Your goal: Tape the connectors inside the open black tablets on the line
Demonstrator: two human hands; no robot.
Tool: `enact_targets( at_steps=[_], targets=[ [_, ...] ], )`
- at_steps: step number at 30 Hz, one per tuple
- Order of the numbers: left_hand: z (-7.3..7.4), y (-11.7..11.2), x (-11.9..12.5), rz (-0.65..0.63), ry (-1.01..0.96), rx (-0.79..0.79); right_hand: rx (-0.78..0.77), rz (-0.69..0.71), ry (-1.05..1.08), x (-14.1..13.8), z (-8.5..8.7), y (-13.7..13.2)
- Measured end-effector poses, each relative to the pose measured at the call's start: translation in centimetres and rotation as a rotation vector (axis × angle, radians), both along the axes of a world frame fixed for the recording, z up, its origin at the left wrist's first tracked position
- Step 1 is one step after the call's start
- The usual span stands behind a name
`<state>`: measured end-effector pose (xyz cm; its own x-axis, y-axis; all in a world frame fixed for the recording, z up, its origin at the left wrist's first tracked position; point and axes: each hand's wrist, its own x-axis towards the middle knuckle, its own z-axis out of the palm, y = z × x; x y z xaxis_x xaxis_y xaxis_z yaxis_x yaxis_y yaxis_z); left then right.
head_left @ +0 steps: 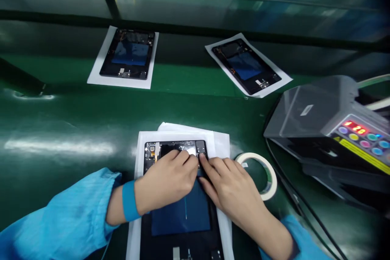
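An opened tablet (181,225), black-framed with a broad dark-blue panel and silvery parts at its ends, lies on white sheets (224,146) on the green counter (76,122). Over its upper end, the left hand (169,176) bunches its fingers, I can't tell on what; the right hand (234,189) has its grip parted at thumb and forefinger. Beyond lie two similar tablets (130,53)

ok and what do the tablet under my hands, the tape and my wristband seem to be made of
Tablet: dark, smooth frame, plastic or coated metal, I can't tell which; its even blue panel may be film-covered. Tape: probably paper masking tape, by its dull cream colour. Wristband: matte blue, no visible weave, so perhaps rubber or elastic fabric.
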<state>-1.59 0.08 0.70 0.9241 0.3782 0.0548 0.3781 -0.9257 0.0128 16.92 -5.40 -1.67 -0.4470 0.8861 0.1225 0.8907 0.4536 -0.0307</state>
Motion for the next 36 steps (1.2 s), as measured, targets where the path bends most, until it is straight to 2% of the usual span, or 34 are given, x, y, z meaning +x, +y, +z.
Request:
enact_targets(
  at_steps=[3,4,6,8,10,12,14,18,21,24,28,31,33,34,36],
  targets=[
    [2.0,2.9,-2.9,0.077,0.014,-0.016,-0.022,-0.019,0.022,0.4,-0.7,-0.9],
    [2.6,4.6,-4.4,0.156,0.023,-0.002,-0.007,-0.022,0.036,0.6,-1.0,-1.2],
    [3.6,8.8,-7.5,0.415,0.075,0.094,0.04,-0.009,0.081,0.8,-1.6,-1.5],
    [4.2,13.2,-10.6,0.624,0.298,0.134,0.087,0.019,0.145,1.2,-2.2,-1.4],
    [4.4,16.8,-12.9,0.663,0.416,0.129,0.114,0.047,0.216,1.5,-2.5,-1.1],
    [4.1,19.3,-14.0,0.667,0.485,0.114,0.125,0.058,0.278,1.9,-2.4,-0.8],
    [3.4,20.6,-14.2,0.664,0.528,0.103,0.121,0.06,0.318,2.2,-2.0,-0.6],
    [2.6,21.6,-13.5,0.656,0.572,0.116,0.047,0.02,0.379,2.6,-1.1,-0.3],
    [3.2,21.2,-12.5,0.661,0.577,0.146,-0.008,-0.039,0.45,2.8,-1.0,-0.2],
    [5.1,19.0,-10.6,0.635,0.544,0.175,-0.024,-0.056,0.482,2.7,-1.1,-0.3],
    [7.8,13.5,-7.4,0.565,0.443,0.129,-0.025,-0.062,0.479,2.5,-1.2,-0.6],
    [8.6,8.7,-6.0,0.489,0.321,-0.036,-0.072,-0.099,0.579,2.3,-0.9,-1.0],
    [8.5,5.7,-5.6,0.452,0.263,-0.091,-0.2,-0.137,0.768,1.9,-0.3,-0.9],
    [8.4,4.3,-5.5,0.442,0.249,-0.096,-0.321,-0.158,0.908,1.5,0.0,-0.6],
    [8.0,1.9,-5.5,0.422,0.225,-0.08,-0.683,-0.177,1.229,0.1,0.8,0.5]
  ],
)
